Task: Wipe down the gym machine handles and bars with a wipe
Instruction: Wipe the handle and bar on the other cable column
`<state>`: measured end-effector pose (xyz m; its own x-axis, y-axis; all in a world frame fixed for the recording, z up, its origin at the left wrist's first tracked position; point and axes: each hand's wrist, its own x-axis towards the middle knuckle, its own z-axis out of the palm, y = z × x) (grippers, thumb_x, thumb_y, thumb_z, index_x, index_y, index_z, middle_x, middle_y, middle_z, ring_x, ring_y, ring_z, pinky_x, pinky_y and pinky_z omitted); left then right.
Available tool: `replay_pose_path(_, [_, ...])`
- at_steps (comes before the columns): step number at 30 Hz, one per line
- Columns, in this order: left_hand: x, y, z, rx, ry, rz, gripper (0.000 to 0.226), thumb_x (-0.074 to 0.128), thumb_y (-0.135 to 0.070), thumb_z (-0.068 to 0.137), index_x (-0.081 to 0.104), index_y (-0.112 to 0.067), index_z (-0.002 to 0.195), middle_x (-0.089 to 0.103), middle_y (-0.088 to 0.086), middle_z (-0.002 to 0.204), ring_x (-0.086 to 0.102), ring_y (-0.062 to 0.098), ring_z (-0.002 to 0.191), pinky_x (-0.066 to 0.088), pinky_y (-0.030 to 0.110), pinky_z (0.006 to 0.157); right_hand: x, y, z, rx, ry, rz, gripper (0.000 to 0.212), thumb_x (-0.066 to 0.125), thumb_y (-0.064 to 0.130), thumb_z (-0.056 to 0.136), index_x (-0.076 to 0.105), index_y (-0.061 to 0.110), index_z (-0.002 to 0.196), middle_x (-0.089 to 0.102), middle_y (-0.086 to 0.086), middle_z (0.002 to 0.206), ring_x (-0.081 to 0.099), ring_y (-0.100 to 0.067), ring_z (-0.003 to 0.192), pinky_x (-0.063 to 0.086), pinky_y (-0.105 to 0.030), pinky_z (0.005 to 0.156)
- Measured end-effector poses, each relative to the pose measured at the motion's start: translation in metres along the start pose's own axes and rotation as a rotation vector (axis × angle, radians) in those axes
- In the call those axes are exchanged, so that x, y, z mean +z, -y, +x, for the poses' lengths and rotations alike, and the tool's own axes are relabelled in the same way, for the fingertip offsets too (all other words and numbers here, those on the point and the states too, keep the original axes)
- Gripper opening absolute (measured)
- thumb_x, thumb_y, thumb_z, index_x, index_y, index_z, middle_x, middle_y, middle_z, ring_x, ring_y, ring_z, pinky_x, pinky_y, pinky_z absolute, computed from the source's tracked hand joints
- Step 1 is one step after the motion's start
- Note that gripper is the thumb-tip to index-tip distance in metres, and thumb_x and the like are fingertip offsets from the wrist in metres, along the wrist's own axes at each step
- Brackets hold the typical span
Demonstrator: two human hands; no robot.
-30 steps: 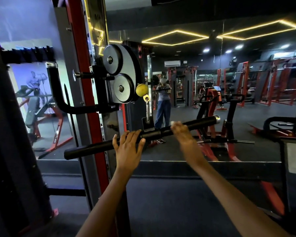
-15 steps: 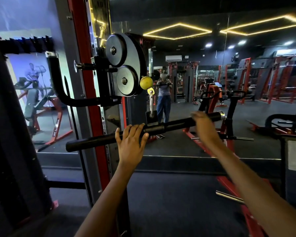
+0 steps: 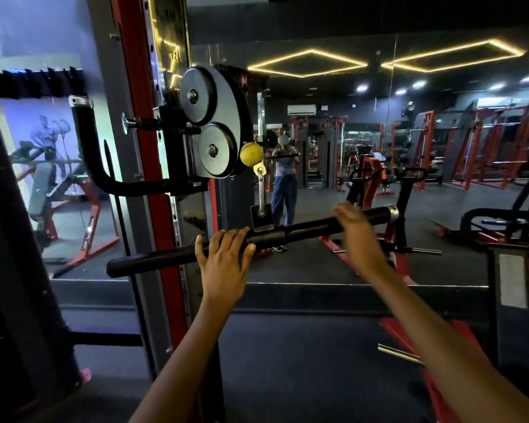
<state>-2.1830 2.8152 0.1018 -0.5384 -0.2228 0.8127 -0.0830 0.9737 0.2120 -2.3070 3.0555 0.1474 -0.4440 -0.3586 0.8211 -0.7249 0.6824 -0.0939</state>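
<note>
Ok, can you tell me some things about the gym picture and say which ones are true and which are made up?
1. The left hand holds the black bar near its middle. True.
2. A yellow ball sits beside the two round pulley wheels. True.
3. The bar lies flat on the floor. False: it hangs in the air from a metal clip below the ball.
4. The right hand is near the bar's right end. True, though it is blurred, so its fingers and any wipe cannot be made out.
5. The upright post of the machine is green. False: it is red and grey.
</note>
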Motion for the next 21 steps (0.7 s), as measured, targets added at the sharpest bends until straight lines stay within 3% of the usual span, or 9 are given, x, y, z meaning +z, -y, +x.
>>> replay_pose_path(2, [-0.001,-0.002,0.000,0.000,-0.008,0.014,0.059,0.021,-0.054,0.099,0.058,-0.021,0.130,0.063,-0.001,0.120,0.049,0.024,0.125,0.006,0.053,0.115,-0.019,-0.035,-0.002,0.197,-0.057,-0.065,0.031,0.037,0.004,0.096,0.054,0.021,0.117,0.059,-0.001,0.106,0.063,-0.005,0.090,0.047,-0.010,0.085])
replay_pose_path(4, [-0.001,-0.003,0.000,-0.007,-0.015,0.034,0.065,0.014,-0.057,0.099,0.060,-0.021,0.128,0.064,-0.001,0.118,0.051,0.025,0.123,0.004,0.051,0.114,-0.013,-0.057,-0.009,0.352,-0.120,-0.004,0.024,0.038,0.019,0.097,0.056,0.017,0.113,0.061,-0.008,0.097,0.065,-0.009,0.084,0.055,-0.031,0.075])
replay_pose_path(6, [0.000,-0.004,0.001,-0.012,-0.017,0.051,0.069,0.010,-0.059,0.099,0.061,-0.021,0.127,0.065,-0.001,0.117,0.051,0.025,0.123,0.003,0.050,0.114,0.019,-0.046,-0.018,0.376,-0.100,0.068,0.032,0.038,0.037,0.097,0.056,0.020,0.117,0.062,-0.006,0.101,0.065,-0.005,0.087,0.054,-0.030,0.077])
replay_pose_path(9, [0.000,-0.003,0.002,-0.009,-0.014,0.048,0.071,0.009,-0.060,0.099,0.061,-0.020,0.127,0.065,0.001,0.118,0.051,0.027,0.124,0.003,0.051,0.114,0.042,0.016,-0.033,0.052,0.079,0.132,0.050,0.040,0.005,0.095,0.035,0.017,0.143,0.032,-0.003,0.151,0.029,-0.018,0.139,0.016,-0.029,0.118])
replay_pose_path(11, [-0.001,0.000,0.002,0.004,-0.013,0.044,0.070,0.012,-0.060,0.099,0.060,-0.019,0.127,0.065,0.001,0.119,0.050,0.027,0.124,0.004,0.051,0.114,0.049,0.010,-0.035,-0.031,0.110,0.062,0.067,0.039,-0.018,0.084,0.025,0.008,0.145,0.019,-0.005,0.155,0.012,-0.016,0.143,-0.001,-0.017,0.116])
replay_pose_path(15, [-0.004,0.002,0.000,0.020,-0.014,0.057,0.065,0.017,-0.057,0.099,0.060,-0.019,0.128,0.065,0.002,0.118,0.051,0.027,0.123,0.006,0.050,0.113,0.019,-0.038,-0.023,0.172,-0.049,0.076,0.074,0.040,-0.021,0.081,0.025,0.010,0.146,0.024,-0.007,0.154,0.027,-0.026,0.141,0.031,-0.043,0.112])
replay_pose_path(17, [-0.005,0.001,-0.001,0.019,-0.013,0.053,0.066,0.015,-0.058,0.099,0.060,-0.019,0.128,0.065,0.002,0.118,0.051,0.028,0.123,0.005,0.048,0.113,0.017,-0.056,-0.018,0.380,-0.063,0.062,0.054,0.047,-0.001,0.093,0.033,0.009,0.144,0.037,-0.013,0.146,0.044,-0.031,0.127,0.044,-0.033,0.103])
replay_pose_path(19, [-0.004,0.000,-0.001,0.011,-0.013,0.050,0.067,0.015,-0.058,0.099,0.060,-0.019,0.128,0.065,0.002,0.118,0.051,0.027,0.123,0.005,0.048,0.113,0.032,-0.046,-0.017,0.344,-0.014,0.168,0.059,0.049,0.056,0.089,0.037,0.030,0.141,0.044,-0.007,0.142,0.050,-0.028,0.122,0.049,-0.033,0.096])
replay_pose_path(21, [-0.003,0.001,-0.001,0.007,-0.008,0.046,0.068,0.013,-0.059,0.099,0.059,-0.019,0.129,0.065,0.002,0.119,0.050,0.027,0.124,0.003,0.047,0.113,0.047,-0.014,-0.022,0.185,0.077,0.243,0.054,0.042,0.051,0.094,0.033,0.031,0.143,0.035,-0.010,0.149,0.035,-0.029,0.136,0.031,-0.046,0.112])
